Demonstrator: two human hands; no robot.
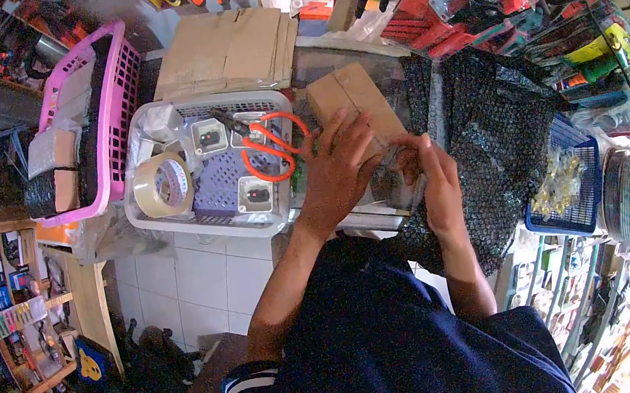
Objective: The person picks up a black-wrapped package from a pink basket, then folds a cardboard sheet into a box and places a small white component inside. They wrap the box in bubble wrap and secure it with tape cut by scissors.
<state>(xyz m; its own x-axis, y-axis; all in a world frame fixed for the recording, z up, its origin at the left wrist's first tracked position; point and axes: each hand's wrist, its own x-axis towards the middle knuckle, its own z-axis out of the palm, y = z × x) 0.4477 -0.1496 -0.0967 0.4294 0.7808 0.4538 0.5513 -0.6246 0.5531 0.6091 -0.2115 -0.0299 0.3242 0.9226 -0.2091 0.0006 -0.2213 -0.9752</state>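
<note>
A small brown cardboard box [353, 98] lies on the counter in front of me. My left hand [337, 166] rests on its near left part, fingers stretched out over the cardboard. At the box's near right corner is my right hand [436, 180], thumb and fingers brought together; what is between them, if anything, is hidden. Left of the box, scissors with orange handles [275, 171] lie over the edge of a white plastic basket [211, 225]. Inside that basket are a roll of clear tape [162, 186] and several small white boxes [255, 196] with dark items in them.
Flat cardboard pieces [220, 50] are stacked behind the basket. A pink basket [110, 139] with wrapped parcels stands left. Black bubble wrap [493, 142] hangs over the counter's right side, beside a blue basket [563, 184] of yellowish packets. Tools hang along the back.
</note>
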